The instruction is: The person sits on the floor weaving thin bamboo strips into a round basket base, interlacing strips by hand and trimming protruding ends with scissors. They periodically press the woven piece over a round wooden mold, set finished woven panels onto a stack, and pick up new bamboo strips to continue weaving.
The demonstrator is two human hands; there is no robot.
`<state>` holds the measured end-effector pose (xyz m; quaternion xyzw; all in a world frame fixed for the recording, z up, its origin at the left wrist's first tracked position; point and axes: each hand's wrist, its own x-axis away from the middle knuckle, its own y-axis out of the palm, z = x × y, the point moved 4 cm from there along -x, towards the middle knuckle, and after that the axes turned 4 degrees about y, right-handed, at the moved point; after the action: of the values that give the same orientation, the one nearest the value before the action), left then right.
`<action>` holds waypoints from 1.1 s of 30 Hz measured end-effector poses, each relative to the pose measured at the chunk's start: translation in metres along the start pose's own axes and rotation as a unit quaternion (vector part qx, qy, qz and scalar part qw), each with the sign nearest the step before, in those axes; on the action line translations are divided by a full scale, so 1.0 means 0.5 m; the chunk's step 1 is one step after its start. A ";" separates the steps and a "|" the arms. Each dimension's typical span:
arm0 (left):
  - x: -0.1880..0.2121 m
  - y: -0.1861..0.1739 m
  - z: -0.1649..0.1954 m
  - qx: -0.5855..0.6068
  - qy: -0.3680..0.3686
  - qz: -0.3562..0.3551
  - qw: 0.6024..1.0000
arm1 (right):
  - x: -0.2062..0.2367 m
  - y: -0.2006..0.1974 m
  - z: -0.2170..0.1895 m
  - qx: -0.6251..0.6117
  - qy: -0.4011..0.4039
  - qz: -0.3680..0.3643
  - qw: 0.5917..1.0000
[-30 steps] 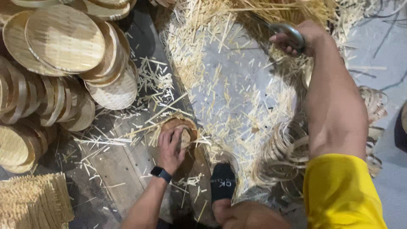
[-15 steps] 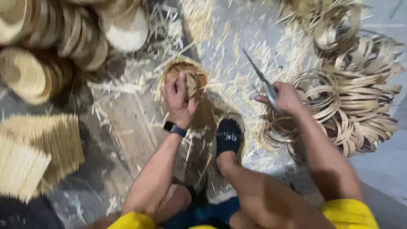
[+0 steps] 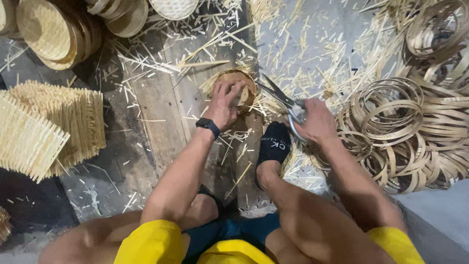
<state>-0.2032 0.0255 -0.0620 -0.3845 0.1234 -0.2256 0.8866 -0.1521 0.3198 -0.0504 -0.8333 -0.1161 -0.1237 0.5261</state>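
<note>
Fingers of the left hand (image 3: 225, 101) spread and curl down over a small round woven bamboo basket (image 3: 235, 88), pressing it against a worn grey wooden plank (image 3: 161, 112); a black watch (image 3: 208, 124) bands that wrist. Just right of the basket, the right hand (image 3: 316, 122) is closed through the loops of a pair of steel scissors (image 3: 282, 100), whose blades stand parted with their tips at the basket's fraying rim. Below the basket a foot in a black sock (image 3: 273, 143) rests on the plank. Pale bamboo slivers (image 3: 303, 44) litter the concrete floor around the basket. Far right of it lies a heap of coiled bamboo strip hoops (image 3: 415, 122); up and to its left sit stacked finished round woven trays (image 3: 53, 29), and left of it, square woven bamboo mats (image 3: 49, 127).
</note>
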 end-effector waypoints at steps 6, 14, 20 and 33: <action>-0.007 -0.024 0.028 0.018 -0.015 -0.024 0.999 | -0.077 0.041 -0.053 0.171 0.006 -0.046 0.984; -0.005 0.000 0.082 -0.022 -0.205 0.080 0.975 | -0.094 0.042 -0.036 0.181 -0.055 0.039 0.981; 0.001 0.006 0.060 -0.063 -0.117 0.082 0.988 | -0.141 0.055 -0.025 0.212 -0.001 -0.071 0.975; 0.010 0.009 0.038 -0.058 -0.039 -0.011 0.997 | -0.145 0.054 0.003 0.236 -0.061 -0.071 0.967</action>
<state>-0.1901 0.0377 -0.0530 -0.4452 0.0970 -0.2124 0.8645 -0.2115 0.3054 -0.0978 -0.6815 -0.2326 -0.0788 0.6894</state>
